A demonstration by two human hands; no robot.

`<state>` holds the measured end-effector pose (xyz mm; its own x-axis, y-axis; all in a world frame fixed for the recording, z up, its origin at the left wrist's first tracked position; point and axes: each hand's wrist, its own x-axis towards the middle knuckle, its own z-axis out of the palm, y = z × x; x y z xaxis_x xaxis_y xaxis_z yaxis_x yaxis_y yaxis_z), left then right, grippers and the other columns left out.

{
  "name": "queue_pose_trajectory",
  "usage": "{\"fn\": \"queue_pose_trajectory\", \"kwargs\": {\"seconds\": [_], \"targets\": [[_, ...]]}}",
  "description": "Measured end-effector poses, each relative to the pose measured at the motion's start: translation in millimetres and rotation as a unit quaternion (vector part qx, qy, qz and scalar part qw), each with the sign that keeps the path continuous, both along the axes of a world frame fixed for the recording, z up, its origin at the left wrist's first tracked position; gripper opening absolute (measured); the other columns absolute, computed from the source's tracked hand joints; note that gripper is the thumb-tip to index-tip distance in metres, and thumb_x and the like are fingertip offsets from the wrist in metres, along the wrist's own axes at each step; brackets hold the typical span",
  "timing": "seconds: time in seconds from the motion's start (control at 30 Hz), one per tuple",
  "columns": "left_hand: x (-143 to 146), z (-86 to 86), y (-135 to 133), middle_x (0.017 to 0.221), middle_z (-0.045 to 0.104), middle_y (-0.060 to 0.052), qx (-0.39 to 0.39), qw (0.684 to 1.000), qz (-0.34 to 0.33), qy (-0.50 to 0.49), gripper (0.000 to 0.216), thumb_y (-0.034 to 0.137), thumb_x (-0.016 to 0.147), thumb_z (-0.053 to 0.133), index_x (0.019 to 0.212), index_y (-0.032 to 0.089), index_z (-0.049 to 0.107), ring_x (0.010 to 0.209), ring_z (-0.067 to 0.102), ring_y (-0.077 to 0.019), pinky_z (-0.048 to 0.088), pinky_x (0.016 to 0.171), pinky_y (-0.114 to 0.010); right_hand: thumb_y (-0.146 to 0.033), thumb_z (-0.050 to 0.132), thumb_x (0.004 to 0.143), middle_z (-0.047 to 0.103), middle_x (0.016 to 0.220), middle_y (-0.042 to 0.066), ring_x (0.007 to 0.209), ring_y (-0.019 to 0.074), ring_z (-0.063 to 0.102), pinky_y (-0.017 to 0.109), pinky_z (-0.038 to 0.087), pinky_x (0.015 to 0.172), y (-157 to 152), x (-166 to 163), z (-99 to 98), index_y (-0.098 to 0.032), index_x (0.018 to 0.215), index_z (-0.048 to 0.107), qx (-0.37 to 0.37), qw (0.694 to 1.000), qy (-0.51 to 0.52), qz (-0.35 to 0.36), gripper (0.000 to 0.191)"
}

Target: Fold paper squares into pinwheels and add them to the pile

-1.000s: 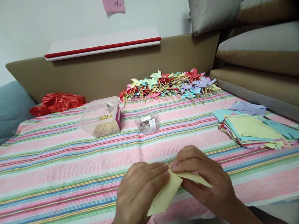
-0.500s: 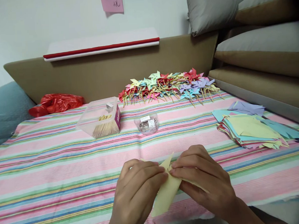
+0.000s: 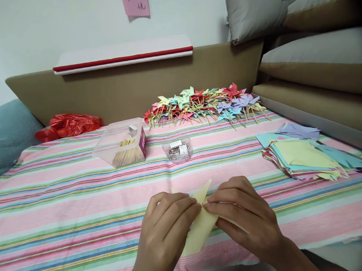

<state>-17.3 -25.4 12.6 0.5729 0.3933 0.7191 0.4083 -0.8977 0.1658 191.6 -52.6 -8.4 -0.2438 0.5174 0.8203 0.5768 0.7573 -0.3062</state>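
Observation:
A pale yellow paper sheet (image 3: 200,232), cut and folded toward its middle, is held between my two hands above the striped cloth. My left hand (image 3: 167,227) pinches its left side, fingers pressed together near the centre. From the other side, my right hand (image 3: 246,217) grips the paper, thumb and fingertips close to the same centre point. A pointed corner of the paper sticks up between the fingertips. Something small and dark shows at the centre, too tiny to name. Part of the sheet is hidden behind my fingers.
Striped cloth (image 3: 91,221) covers the surface. Ahead stand a clear plastic box (image 3: 121,144) of wooden sticks and a small clear container (image 3: 178,151) of metal bits. Finished paper pinwheels (image 3: 203,104) lie behind. Cut paper sheets (image 3: 306,153) are stacked right; a red plastic bag (image 3: 74,124) lies far left.
Both hands stay at nearly the same spot, pinching the paper. The paper's lower end has shifted slightly up and left, and its upright corner stands a little higher.

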Motion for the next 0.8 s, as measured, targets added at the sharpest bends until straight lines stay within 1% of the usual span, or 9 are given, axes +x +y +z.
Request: {"fn": "queue_pose_trajectory", "kwargs": {"seconds": [0.17, 0.27, 0.4, 0.5, 0.7, 0.8], "targets": [[0, -1.6, 1, 0.103, 0.074, -0.011, -0.005, 1.0, -0.011, 0.014, 0.023, 0.004, 0.095, 0.051, 0.111, 0.012, 0.066, 0.098, 0.066, -0.0231, 0.044, 0.087, -0.039, -0.003, 0.066, 0.085, 0.075, 0.094, 0.006, 0.088, 0.0215, 0.062, 0.041, 0.051, 0.079, 1, 0, -1.0, -0.019, 0.105, 0.067, -0.005, 1.0, -0.009, 0.006, 0.026], [1, -2.3, 1, 0.102, 0.074, -0.01, -0.008, 1.0, -0.009, 0.014, 0.022, 0.004, 0.094, 0.053, 0.111, 0.012, 0.065, 0.097, 0.066, -0.0229, 0.044, 0.087, -0.04, -0.004, 0.063, 0.087, 0.074, 0.095, 0.005, 0.089, 0.0213, 0.063, 0.041, 0.052, 0.079, 1, 0, -2.2, -0.021, 0.106, 0.066, -0.024, 1.0, -0.015, 0.013, 0.026], [3, -2.5, 2, 0.098, 0.074, -0.008, -0.017, 1.0, -0.004, 0.018, 0.022, 0.003, 0.092, 0.054, 0.109, 0.014, 0.064, 0.092, 0.066, -0.0217, 0.045, 0.083, -0.038, -0.005, 0.061, 0.089, 0.074, 0.096, 0.004, 0.093, 0.0215, 0.064, 0.041, 0.052, 0.083, 4, 0, -4.6, -0.022, 0.106, 0.065, -0.053, 0.998, -0.007, 0.039, 0.024], [3, -3.9, 3, 0.096, 0.073, -0.008, -0.041, 0.999, -0.003, 0.021, 0.023, 0.002, 0.091, 0.053, 0.107, 0.016, 0.062, 0.089, 0.065, -0.0219, 0.046, 0.08, -0.039, -0.006, 0.061, 0.09, 0.073, 0.094, 0.005, 0.091, 0.021, 0.064, 0.04, 0.053, 0.081, 8, -1, -6.8, -0.02, 0.102, 0.065, -0.073, 0.996, 0.011, 0.052, 0.019], [0, -8.5, 5, 0.094, 0.071, -0.007, -0.11, 0.993, 0.004, 0.033, 0.025, 0.003, 0.089, 0.051, 0.104, 0.019, 0.062, 0.089, 0.064, -0.0243, 0.047, 0.08, -0.041, -0.012, 0.063, 0.089, 0.071, 0.083, 0.002, 0.08, 0.0196, 0.064, 0.037, 0.052, 0.073, 15, -6, -12.6, -0.022, 0.096, 0.067, -0.097, 0.993, 0.022, 0.058, 0.013], [-6, -8.3, 9, 0.097, 0.072, -0.006, -0.135, 0.989, 0.017, 0.057, 0.022, 0.006, 0.089, 0.056, 0.105, 0.02, 0.063, 0.094, 0.063, -0.0251, 0.047, 0.083, -0.041, -0.01, 0.065, 0.087, 0.07, 0.08, 0.002, 0.077, 0.0195, 0.064, 0.036, 0.051, 0.07, 21, -7, -14.3, -0.022, 0.094, 0.067, -0.111, 0.992, 0.024, 0.062, 0.014]]}}
